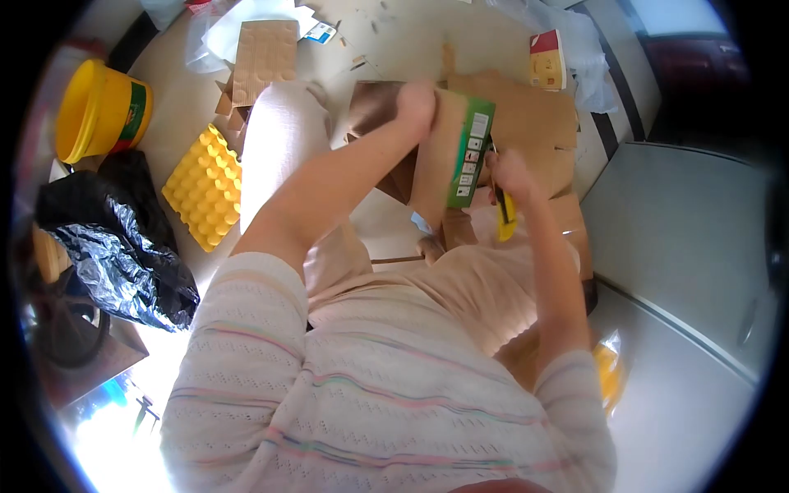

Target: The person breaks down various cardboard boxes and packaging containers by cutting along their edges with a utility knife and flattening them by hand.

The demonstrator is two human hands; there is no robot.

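Note:
A cardboard box with a green printed side panel stands tilted between my knees. My left hand is closed on its far left edge, with the fingertips partly hidden. In my right hand is a yellow utility knife, its handle pointing back toward me. The knife's front end is close to the right edge of the green panel; whether the blade touches it I cannot tell. Larger opened cardboard lies behind and to the right of the box.
On the left are a yellow bucket, a yellow egg tray and a black plastic bag. Another cardboard piece lies beyond my left knee. A grey cabinet-like appliance borders the right side. A red-and-yellow packet lies at the back.

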